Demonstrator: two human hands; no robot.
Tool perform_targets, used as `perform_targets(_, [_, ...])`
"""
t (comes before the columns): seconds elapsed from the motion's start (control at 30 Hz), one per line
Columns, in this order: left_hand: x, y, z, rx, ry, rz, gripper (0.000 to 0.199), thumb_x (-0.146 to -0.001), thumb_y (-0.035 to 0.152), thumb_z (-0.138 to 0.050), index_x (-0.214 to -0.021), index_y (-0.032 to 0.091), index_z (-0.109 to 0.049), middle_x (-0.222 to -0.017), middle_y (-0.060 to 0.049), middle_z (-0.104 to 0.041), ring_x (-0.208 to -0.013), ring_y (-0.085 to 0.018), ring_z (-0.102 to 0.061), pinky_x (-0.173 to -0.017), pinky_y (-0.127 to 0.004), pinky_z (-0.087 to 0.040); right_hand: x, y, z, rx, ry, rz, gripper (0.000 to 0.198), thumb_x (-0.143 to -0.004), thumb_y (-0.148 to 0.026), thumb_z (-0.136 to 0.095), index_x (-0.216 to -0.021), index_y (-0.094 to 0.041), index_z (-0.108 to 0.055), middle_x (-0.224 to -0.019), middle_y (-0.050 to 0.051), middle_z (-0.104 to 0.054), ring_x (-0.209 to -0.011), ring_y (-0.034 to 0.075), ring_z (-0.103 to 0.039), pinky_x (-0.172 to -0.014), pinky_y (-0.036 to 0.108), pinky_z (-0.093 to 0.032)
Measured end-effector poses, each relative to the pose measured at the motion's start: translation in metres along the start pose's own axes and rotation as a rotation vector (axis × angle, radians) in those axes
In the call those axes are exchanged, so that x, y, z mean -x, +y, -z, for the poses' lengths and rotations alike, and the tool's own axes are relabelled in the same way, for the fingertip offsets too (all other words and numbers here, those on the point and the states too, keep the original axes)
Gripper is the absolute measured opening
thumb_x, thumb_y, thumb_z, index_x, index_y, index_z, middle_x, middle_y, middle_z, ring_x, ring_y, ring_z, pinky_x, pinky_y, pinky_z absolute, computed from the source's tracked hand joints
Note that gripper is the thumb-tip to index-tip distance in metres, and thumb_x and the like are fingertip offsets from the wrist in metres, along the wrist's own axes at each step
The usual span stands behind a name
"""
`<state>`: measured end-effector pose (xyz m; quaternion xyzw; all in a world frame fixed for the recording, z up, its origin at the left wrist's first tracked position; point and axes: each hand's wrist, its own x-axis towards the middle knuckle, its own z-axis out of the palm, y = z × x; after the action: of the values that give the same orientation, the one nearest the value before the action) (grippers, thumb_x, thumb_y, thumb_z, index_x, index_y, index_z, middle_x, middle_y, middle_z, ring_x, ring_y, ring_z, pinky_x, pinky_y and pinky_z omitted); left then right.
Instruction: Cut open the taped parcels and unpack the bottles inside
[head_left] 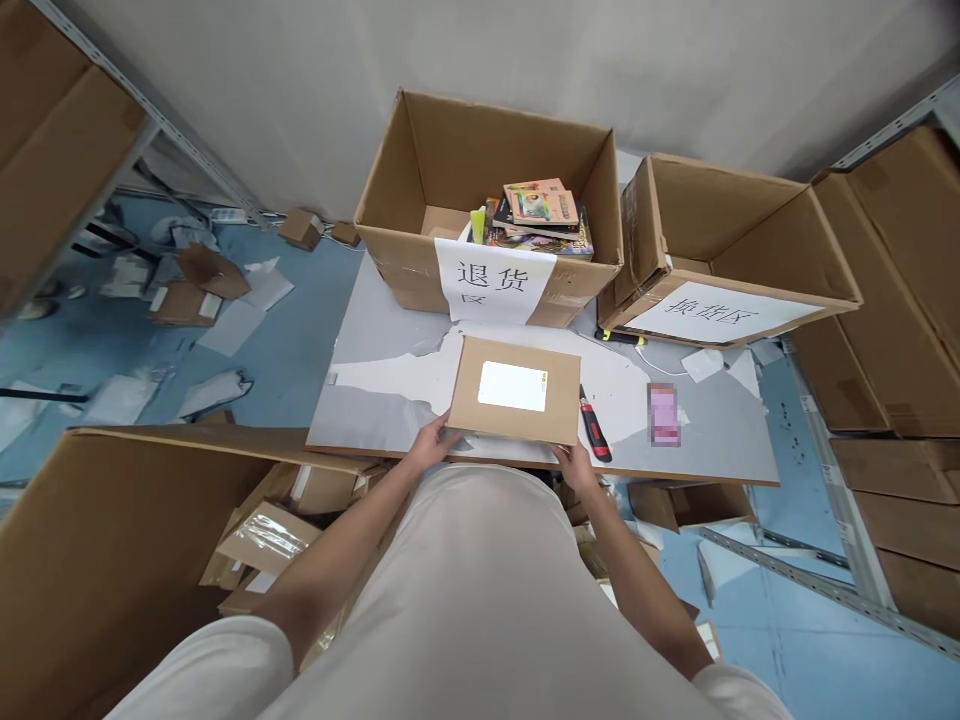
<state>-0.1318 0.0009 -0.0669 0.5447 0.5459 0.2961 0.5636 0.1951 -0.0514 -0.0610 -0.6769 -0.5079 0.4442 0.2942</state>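
Observation:
A flat brown cardboard box [465, 390] with a white label [513, 386] on top is at the table's near edge in the head view. My left hand [433, 443] grips its near left corner. At the near right corner my right hand [574, 466] holds the same box, with its fingertips partly hidden under the edge. A red and black utility knife [596, 428] lies just right of the box. Farther right is a pink, pixelated rectangular item [664, 415].
Two large open cartons with paper signs stand at the table's back: the left carton [405, 265] holds several books [540, 215], beside the right carton [757, 225]. A yellow and black tool [619, 337] lies between them. A big carton [97, 560] of parcels stands lower left. Shelves flank both sides.

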Motion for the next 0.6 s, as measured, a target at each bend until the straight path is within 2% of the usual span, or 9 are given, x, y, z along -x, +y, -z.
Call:
perform_targets(0.07, [0.001,0.006,-0.003,0.047,0.03,0.009,0.052,-0.07,0.046,-0.06,-0.109,0.012,-0.063,-0.112,-0.011,-0.067,-0.108,-0.025,-0.06,-0.097,-0.038,-0.044,0.001,-0.005,-0.003,-0.025,0.024,0.006,0.038,-0.081,-0.035,-0.053,-0.114,-0.018,-0.057,-0.109,0.013,-0.067,-0.101,0.024,-0.062,-0.088,0.041,-0.05])
perform_targets(0.13, [0.004,0.02,0.001,-0.016,0.056,0.01,0.05,-0.072,0.051,-0.059,-0.103,0.013,-0.066,-0.105,-0.01,-0.07,-0.099,-0.024,-0.062,-0.089,-0.036,-0.048,0.002,-0.014,0.002,-0.008,0.043,0.01,0.034,-0.082,-0.04,-0.052,-0.105,-0.017,-0.059,-0.104,0.013,-0.067,-0.096,0.024,-0.062,-0.084,0.039,-0.051])
perform_targets(0.2, [0.006,0.04,0.01,-0.175,0.089,-0.014,0.047,-0.076,0.053,-0.056,-0.1,0.014,-0.068,-0.097,-0.008,-0.071,-0.087,-0.022,-0.063,-0.078,-0.032,-0.049,0.002,-0.028,0.014,0.035,0.068,0.027,0.035,-0.084,-0.046,-0.049,-0.101,-0.017,-0.059,-0.099,0.012,-0.065,-0.089,0.023,-0.062,-0.078,0.037,-0.051])
perform_targets(0.3, [0.006,0.074,0.022,-0.425,0.195,-0.036,0.045,-0.081,0.055,-0.051,-0.087,0.015,-0.071,-0.076,-0.005,-0.069,-0.069,-0.018,-0.06,-0.065,-0.026,-0.043,-0.003,-0.054,0.032,0.186,0.133,0.092,0.042,-0.088,-0.053,-0.04,-0.1,-0.018,-0.059,-0.093,0.01,-0.063,-0.085,0.021,-0.058,-0.077,0.035,-0.047])
perform_targets(0.37, [-0.002,0.093,0.024,-0.513,0.252,-0.025,0.048,-0.083,0.056,-0.047,-0.077,0.015,-0.071,-0.065,-0.004,-0.065,-0.062,-0.016,-0.056,-0.061,-0.025,-0.038,-0.013,-0.069,0.041,0.303,0.173,0.104,0.048,-0.09,-0.056,-0.032,-0.092,-0.018,-0.061,-0.088,0.009,-0.062,-0.083,0.022,-0.056,-0.078,0.035,-0.044])
perform_targets(0.47, [-0.021,0.109,0.021,-0.559,0.294,-0.014,0.05,-0.084,0.056,-0.045,-0.069,0.015,-0.07,-0.06,-0.004,-0.062,-0.06,-0.014,-0.052,-0.06,-0.025,-0.034,-0.035,-0.083,0.045,0.352,0.17,0.078,0.058,-0.09,-0.061,-0.024,-0.081,-0.018,-0.061,-0.084,0.011,-0.063,-0.082,0.024,-0.056,-0.078,0.037,-0.043])
perform_targets(0.6, [-0.046,0.117,0.02,-0.576,0.311,0.012,0.052,-0.083,0.057,-0.044,-0.061,0.015,-0.066,-0.056,-0.003,-0.058,-0.058,-0.014,-0.047,-0.059,-0.026,-0.032,-0.063,-0.086,0.047,0.227,0.12,0.013,0.061,-0.086,-0.066,-0.029,-0.091,-0.018,-0.066,-0.094,0.011,-0.067,-0.09,0.026,-0.059,-0.084,0.038,-0.043])
